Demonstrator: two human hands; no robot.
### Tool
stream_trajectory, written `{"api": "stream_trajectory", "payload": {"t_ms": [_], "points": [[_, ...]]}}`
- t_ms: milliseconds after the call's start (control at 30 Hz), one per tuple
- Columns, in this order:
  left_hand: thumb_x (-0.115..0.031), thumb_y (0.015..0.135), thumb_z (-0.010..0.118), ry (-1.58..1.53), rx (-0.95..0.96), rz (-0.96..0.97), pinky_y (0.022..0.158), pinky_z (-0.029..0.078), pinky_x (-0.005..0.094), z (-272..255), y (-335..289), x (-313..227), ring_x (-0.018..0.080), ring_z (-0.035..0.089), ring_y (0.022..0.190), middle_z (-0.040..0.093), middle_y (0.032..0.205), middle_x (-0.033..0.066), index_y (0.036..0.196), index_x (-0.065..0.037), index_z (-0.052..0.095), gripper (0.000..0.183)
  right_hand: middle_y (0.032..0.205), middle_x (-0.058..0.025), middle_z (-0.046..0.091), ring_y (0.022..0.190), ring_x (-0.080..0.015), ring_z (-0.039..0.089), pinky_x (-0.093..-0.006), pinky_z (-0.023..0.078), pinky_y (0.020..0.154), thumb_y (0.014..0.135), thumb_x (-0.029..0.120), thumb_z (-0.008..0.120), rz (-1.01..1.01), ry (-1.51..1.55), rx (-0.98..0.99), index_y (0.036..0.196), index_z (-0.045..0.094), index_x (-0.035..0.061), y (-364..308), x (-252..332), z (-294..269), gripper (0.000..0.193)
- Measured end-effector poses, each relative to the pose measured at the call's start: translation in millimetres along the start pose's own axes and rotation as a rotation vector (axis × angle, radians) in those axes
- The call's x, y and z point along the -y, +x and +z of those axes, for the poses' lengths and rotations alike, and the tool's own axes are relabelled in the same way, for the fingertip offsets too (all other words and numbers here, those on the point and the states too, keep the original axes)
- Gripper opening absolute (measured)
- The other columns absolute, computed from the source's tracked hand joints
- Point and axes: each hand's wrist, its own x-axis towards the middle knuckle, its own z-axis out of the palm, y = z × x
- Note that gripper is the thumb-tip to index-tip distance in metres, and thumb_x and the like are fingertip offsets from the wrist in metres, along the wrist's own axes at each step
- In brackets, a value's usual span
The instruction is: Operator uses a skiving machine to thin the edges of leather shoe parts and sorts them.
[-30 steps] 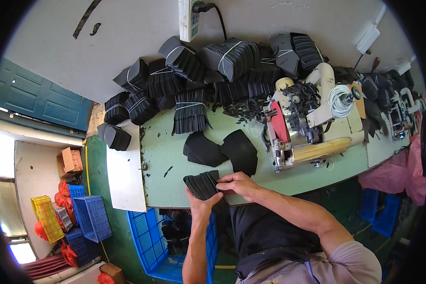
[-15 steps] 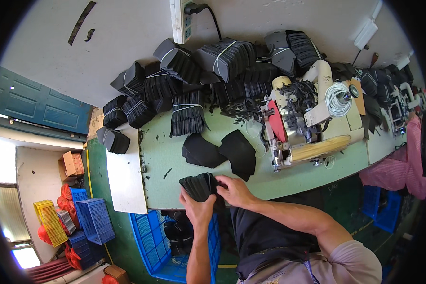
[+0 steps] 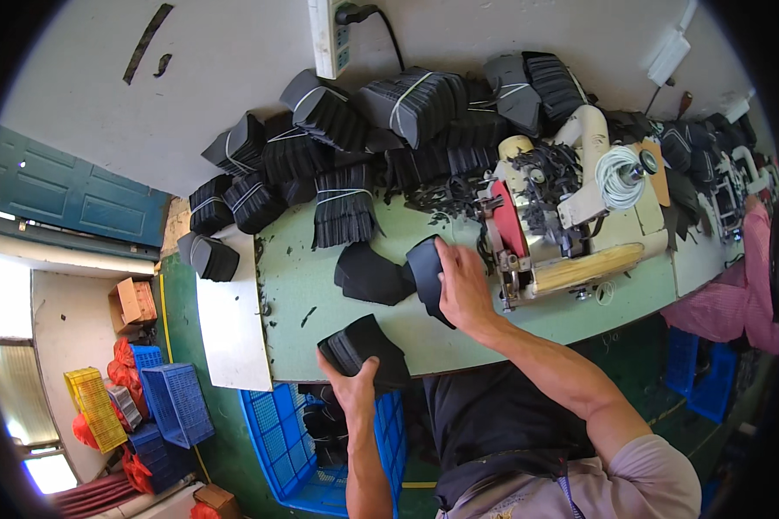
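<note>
My left hand (image 3: 353,386) grips a thick stack of black curved pieces (image 3: 365,346) at the table's front edge, thumb on the near side. Farther right, my right hand (image 3: 466,292) is closed on a smaller group of black pieces (image 3: 424,275), its fingers along their right side; they look tilted up from the tabletop. Just left of that hand another small pile of black pieces (image 3: 368,275) lies flat on the pale green table (image 3: 294,337). How many pieces the right hand has is not visible.
Tied black bundles (image 3: 342,212) are heaped along the wall. A cream sewing-type machine (image 3: 580,268) with a red guard and black scraps stands at the right. Below the table edge is a blue crate (image 3: 273,458); more crates (image 3: 177,402) stand on the floor at left.
My right hand has left the stack in my left hand and reached forward to the right-hand pile, lifting its edge. The left hand's stack has turned, showing a broad flat face.
</note>
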Motion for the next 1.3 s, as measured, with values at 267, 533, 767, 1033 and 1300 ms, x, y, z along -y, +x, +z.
{"api": "stream_trajectory", "payload": {"t_ms": [267, 533, 767, 1033, 1300], "points": [[-0.023, 0.069, 0.079, 0.412, 0.027, 0.201, 0.094, 0.049, 0.0377, 16.0, -14.1, -31.5, 0.0299, 0.061, 0.108, 0.058, 0.124, 0.0229, 0.154, -0.005, 0.015, 0.107, 0.094, -0.0153, 0.062, 0.086, -0.0295, 0.062, -0.0396, 0.051, 0.078, 0.076, 0.032, 0.082, 0.237, 0.56, 0.673, 0.11, 0.055, -0.002, -46.6, 34.1, 44.5, 0.055], [-0.008, 0.069, 0.084, 0.026, 0.209, 0.062, 0.091, 0.051, 0.0355, 2.3, 4.0, -4.3, 0.0261, 0.06, 0.106, 0.055, 0.125, 0.0175, 0.154, -0.009, 0.014, 0.111, 0.091, -0.0065, 0.062, 0.079, -0.0119, 0.059, -0.0275, 0.049, 0.063, 0.078, 0.035, 0.078, 0.716, 0.954, 0.879, 0.104, 0.058, 0.0019, -44.2, 28.4, 55.4, 0.046], [0.004, 0.072, 0.074, -0.019, 0.052, 0.09, 0.091, 0.051, 0.0349, 4.7, 4.2, 8.2, 0.0237, 0.058, 0.105, 0.053, 0.122, 0.0146, 0.152, -0.009, 0.019, 0.098, 0.093, -0.0138, 0.064, 0.085, -0.0257, 0.063, -0.0387, 0.051, 0.074, 0.08, 0.036, 0.07, 0.325, 0.608, 0.703, 0.109, 0.056, 0.0026, -52.8, 44.3, 62.5, 0.046], [0.007, 0.071, 0.071, -0.209, -0.086, 0.112, 0.097, 0.046, 0.0353, -9.5, -12.6, -13.1, 0.0251, 0.053, 0.112, 0.046, 0.129, 0.0134, 0.152, -0.006, 0.018, 0.097, 0.105, -0.015, 0.058, 0.098, -0.0341, 0.058, -0.0459, 0.05, 0.081, 0.076, 0.046, 0.075, -0.156, 0.043, 0.064, 0.104, 0.054, 0.0026, -2.9, 56.4, 57.4, 0.056], [-0.019, 0.068, 0.088, 0.101, 0.09, 0.047, 0.099, 0.045, 0.0351, 8.1, -21.2, -37.0, 0.0267, 0.056, 0.114, 0.056, 0.126, 0.0206, 0.143, 0.001, 0.033, 0.096, 0.092, -0.0078, 0.063, 0.088, -0.0189, 0.062, -0.0329, 0.049, 0.077, 0.073, 0.036, 0.084, 0.442, 0.766, 0.792, 0.093, 0.057, 0.0035, -36.2, 53.0, 33.9, 0.047]]}}
